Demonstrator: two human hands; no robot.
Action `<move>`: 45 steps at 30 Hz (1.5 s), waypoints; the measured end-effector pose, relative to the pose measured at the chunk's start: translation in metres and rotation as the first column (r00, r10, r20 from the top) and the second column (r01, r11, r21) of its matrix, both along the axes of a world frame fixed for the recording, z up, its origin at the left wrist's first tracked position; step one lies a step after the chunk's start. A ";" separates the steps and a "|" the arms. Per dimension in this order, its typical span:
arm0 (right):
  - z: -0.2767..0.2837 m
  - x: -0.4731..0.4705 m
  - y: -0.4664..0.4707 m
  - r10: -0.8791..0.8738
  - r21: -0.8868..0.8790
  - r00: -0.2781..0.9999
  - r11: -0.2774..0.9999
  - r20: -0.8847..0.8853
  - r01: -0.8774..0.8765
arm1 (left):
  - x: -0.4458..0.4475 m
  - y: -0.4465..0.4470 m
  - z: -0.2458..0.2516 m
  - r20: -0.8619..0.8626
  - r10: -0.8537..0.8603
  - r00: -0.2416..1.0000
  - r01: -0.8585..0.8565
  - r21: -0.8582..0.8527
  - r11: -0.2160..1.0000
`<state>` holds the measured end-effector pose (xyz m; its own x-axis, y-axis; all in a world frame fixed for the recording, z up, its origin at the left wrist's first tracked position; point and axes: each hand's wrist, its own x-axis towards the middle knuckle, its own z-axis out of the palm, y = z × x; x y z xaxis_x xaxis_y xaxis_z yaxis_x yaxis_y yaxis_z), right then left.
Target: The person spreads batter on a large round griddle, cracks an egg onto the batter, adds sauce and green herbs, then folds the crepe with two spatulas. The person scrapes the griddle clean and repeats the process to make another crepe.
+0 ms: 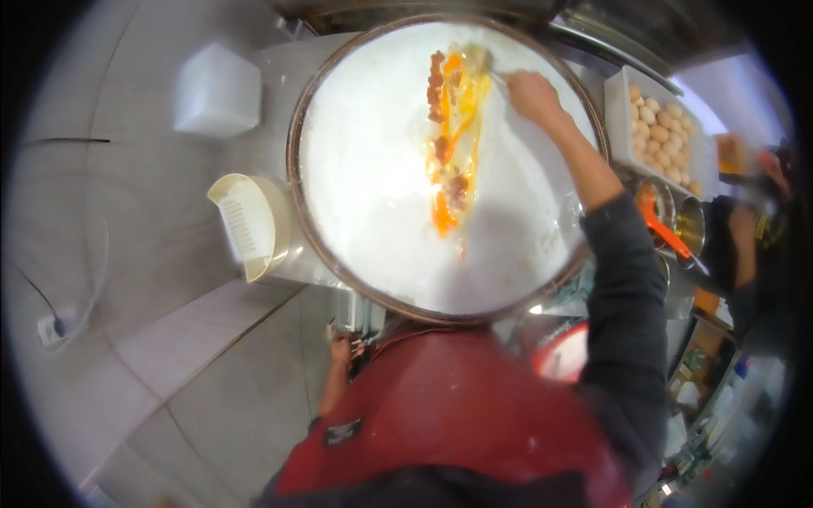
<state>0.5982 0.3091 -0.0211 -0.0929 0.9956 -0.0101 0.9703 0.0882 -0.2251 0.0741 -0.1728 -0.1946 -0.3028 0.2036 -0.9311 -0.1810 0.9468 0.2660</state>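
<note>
A large round griddle (368, 146) with a pale surface lies before me. Raw egg with broken orange yolk (447, 219) runs in a long strip down its middle, with brown crumbly bits (436, 89) along and in it. My right hand (530, 95) grips the thin handle of a utensil whose blurred head (476, 58) touches the egg at the strip's far end; its exact kind cannot be told. Low beside the red apron, under the griddle's near left edge, my left hand (346, 348) is at some metal fittings (360, 315); whether it holds anything is unclear.
A white bin of eggs (660, 127) stands right of the griddle, near metal pots (690, 222) and an orange-handled utensil (664, 228). To the left are a cream container (279, 222) and a white box (219, 92). Another person's arm (743, 241) shows at far right.
</note>
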 end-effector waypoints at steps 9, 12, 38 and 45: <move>0.032 -0.067 -0.155 0.293 -0.359 0.955 0.897 0.050 -0.256 | 0.000 -0.023 0.001 0.059 0.028 0.998 -0.037 0.154 0.987; 0.055 -0.061 -0.258 0.275 -0.496 0.956 0.819 -0.100 -0.287 | -0.012 -0.044 -0.019 0.066 -0.012 0.998 0.006 0.088 0.996; 0.071 -0.013 -0.255 0.323 -0.408 0.943 0.853 -0.077 -0.326 | -0.002 -0.048 -0.029 0.087 -0.038 0.995 0.023 0.166 0.986; 0.038 0.032 -0.069 -0.040 -0.051 0.977 0.997 0.210 0.052 | 0.013 -0.026 -0.010 0.092 0.032 0.995 -0.054 0.249 0.967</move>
